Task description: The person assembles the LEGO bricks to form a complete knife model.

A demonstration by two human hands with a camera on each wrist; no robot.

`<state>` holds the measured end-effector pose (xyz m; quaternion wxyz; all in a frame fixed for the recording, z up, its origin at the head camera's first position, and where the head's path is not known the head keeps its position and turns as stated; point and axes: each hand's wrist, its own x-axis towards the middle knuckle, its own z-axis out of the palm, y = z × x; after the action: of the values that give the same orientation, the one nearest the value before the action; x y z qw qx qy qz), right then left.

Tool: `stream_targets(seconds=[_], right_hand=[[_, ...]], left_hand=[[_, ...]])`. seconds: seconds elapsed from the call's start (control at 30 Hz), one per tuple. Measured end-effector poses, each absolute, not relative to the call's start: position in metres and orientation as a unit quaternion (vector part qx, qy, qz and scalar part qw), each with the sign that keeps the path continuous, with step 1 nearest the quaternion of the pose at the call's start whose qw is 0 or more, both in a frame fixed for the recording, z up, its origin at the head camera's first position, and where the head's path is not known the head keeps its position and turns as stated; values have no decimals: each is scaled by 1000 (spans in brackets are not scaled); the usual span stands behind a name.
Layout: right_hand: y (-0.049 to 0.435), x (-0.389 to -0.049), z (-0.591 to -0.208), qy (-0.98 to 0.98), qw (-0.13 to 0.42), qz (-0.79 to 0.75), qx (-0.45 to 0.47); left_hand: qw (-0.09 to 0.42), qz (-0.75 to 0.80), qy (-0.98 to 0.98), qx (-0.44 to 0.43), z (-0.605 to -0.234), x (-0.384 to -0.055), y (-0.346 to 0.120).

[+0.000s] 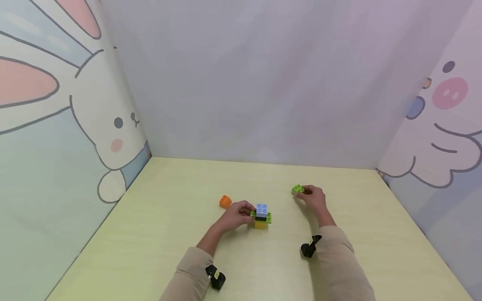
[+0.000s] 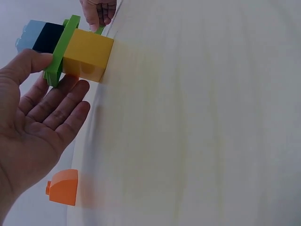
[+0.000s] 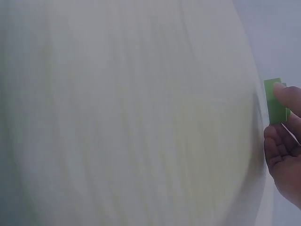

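Yellow plastic forms the foot of the small stack (image 1: 261, 211) at your left hand (image 1: 237, 216): a yellow block (image 1: 260, 225) at the bottom, then a wide green plate (image 1: 269, 218), a black block (image 1: 261, 218), and a light blue block (image 1: 261, 210) with studs on top. The stack stands upright near the middle of the table (image 1: 169, 200). Your left hand pinches the left end of the green plate, your thumb against it and the lower fingers loosely extended beside the yellow block, as your left wrist view shows.

Your right hand (image 1: 315, 198) is well apart from the stack, farther back and to the right. It pinches a green block (image 1: 298, 190) between thumb and fingers, its studs showing in the head view; you cannot tell from these views whether that block touches the table.

An orange block (image 1: 225, 202) with a curved side rests on the table, just beyond your left hand and to the left of the stack.

Both your forearms wear beige sleeves (image 1: 340, 259), each with a small black device (image 1: 216, 277) at the cuff. Behind the table hangs a pale, lilac-grey backdrop (image 1: 241, 83), with a cartoon rabbit (image 1: 109, 96) on the left side and a pink-snouted figure (image 1: 449, 94) on the right.
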<state>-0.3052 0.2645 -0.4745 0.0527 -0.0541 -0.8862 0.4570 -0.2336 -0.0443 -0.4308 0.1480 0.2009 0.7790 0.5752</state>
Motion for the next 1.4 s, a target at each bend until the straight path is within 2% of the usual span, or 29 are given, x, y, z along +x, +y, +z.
stream_targets(seconds=[0.5,0.97,1.4], right_hand=[[266,-296,-462,-870,36,490,-38],[259,-266,-445,-847,25,531,18],[240,-240,-420,-842,40,536,50]], left_hand=[[165,564,784,201,-428,-234,-43],[164,567,782,203,-427,-236,-46],[154,559,789,203,-430,-239,-44]])
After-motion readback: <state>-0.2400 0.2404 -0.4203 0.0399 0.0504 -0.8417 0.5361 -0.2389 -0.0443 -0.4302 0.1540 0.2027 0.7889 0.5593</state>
